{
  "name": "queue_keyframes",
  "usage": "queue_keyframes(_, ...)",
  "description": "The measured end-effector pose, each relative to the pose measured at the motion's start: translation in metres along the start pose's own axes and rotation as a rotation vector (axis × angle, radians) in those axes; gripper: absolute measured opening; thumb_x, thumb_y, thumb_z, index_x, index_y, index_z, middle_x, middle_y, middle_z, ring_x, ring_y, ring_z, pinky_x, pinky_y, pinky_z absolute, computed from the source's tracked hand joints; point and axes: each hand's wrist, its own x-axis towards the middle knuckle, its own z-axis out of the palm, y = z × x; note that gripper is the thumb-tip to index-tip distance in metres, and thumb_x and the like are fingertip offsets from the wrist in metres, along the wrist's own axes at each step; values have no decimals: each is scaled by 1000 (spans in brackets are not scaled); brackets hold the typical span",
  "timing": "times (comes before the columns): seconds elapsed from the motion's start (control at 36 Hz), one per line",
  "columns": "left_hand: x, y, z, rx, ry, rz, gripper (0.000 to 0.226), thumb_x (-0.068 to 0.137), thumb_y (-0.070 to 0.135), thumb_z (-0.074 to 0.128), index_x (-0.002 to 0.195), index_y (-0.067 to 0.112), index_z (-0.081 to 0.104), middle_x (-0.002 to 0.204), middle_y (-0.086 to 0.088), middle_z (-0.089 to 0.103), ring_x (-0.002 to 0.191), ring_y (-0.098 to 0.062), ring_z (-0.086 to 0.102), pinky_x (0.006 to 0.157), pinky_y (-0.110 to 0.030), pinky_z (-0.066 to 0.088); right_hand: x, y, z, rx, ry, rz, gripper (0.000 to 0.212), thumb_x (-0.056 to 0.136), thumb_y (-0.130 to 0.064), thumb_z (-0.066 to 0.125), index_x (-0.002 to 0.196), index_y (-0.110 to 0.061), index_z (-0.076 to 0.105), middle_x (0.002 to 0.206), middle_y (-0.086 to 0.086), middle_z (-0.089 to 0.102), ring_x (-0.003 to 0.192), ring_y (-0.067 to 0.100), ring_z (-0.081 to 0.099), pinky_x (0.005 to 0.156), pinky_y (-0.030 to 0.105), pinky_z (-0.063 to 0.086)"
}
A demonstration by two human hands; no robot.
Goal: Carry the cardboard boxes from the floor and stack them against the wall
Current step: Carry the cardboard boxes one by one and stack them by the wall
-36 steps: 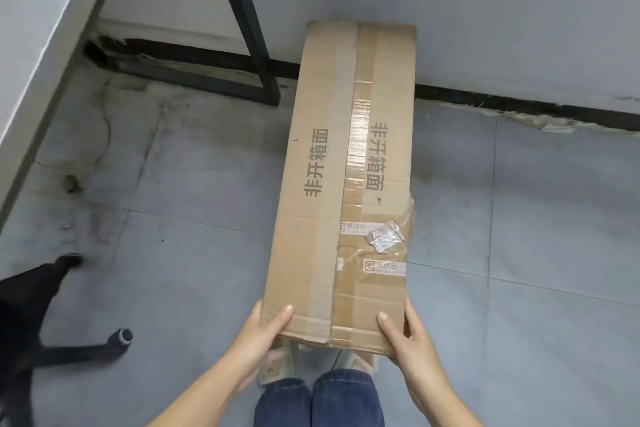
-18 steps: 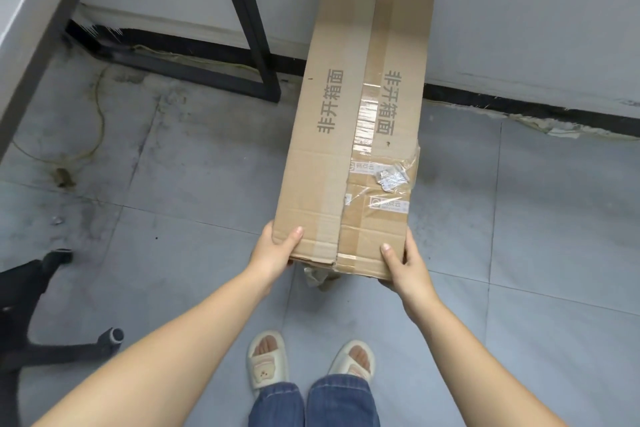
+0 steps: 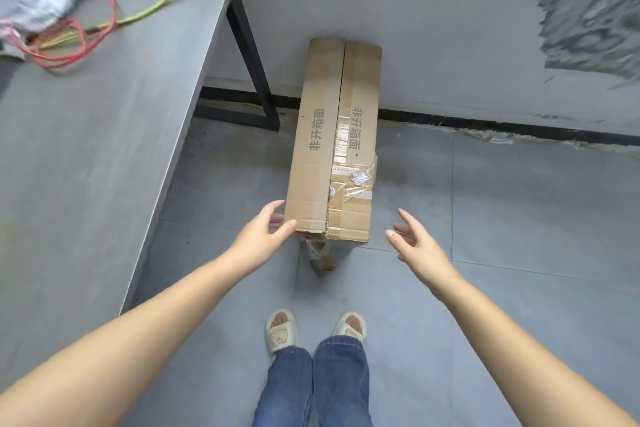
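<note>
The cardboard box (image 3: 334, 146) has been set on the floor (image 3: 485, 218), far end at the wall (image 3: 433, 28). The right hand (image 3: 417, 246) has been withdrawn, fingers spread; the left hand (image 3: 261, 236), fingers relaxed, still touches its near corner. Placement appears done.

Matt brown cardboard box (image 3: 332, 149) with glossy clear tape (image 3: 346, 135); smooth grey floor tiles (image 3: 519, 218); scuffed matt wall (image 3: 450, 28).

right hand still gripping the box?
No. The right hand is open with fingers spread, clear of the cardboard box, which lies on the floor with its far end at the wall.
</note>
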Motion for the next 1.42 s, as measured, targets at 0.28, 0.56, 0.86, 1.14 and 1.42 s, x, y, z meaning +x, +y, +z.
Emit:
queue_keyframes(0.28,-178,30,-44,13,-183,358,46,83,54,58,124,49,39,123,21,56,117,9,49,88,-3,38,-218,10,-14,57,97,-206,48,88,-31,55,125,-52,33,129,-18,51,116,-13,49,80,1,40)
queue_keyframes(0.56,-247,-4,-33,-165,-184,488,49,69,59,52,118,53,50,115,21,62,112,-5,59,90,-25,50,-353,64,63,441,652,-153,83,51,-91,54,123,-52,38,121,-27,59,113,-4,57,93,23,49)
queue_keyframes(0.86,-285,-13,-6,-25,-551,693,43,66,59,54,109,62,52,113,17,65,109,-6,60,90,-21,49,-461,117,156,806,1240,-108,92,46,-89,61,125,-45,44,122,-11,61,108,-1,61,83,17,54)
queue_keyframes(1.14,-381,-18,79,151,-912,883,38,66,58,56,102,66,54,111,13,67,105,-3,62,85,-18,51,-580,192,232,964,1683,5,89,48,-90,59,124,-48,44,119,-14,64,111,0,60,85,19,53)
queue_keyframes(1.42,-569,-107,198,348,-1292,946,31,85,38,59,114,48,55,112,21,64,105,0,61,93,-36,50,-738,300,340,1081,1987,262,80,51,-94,52,122,-58,41,120,-27,60,116,3,57,98,39,48)
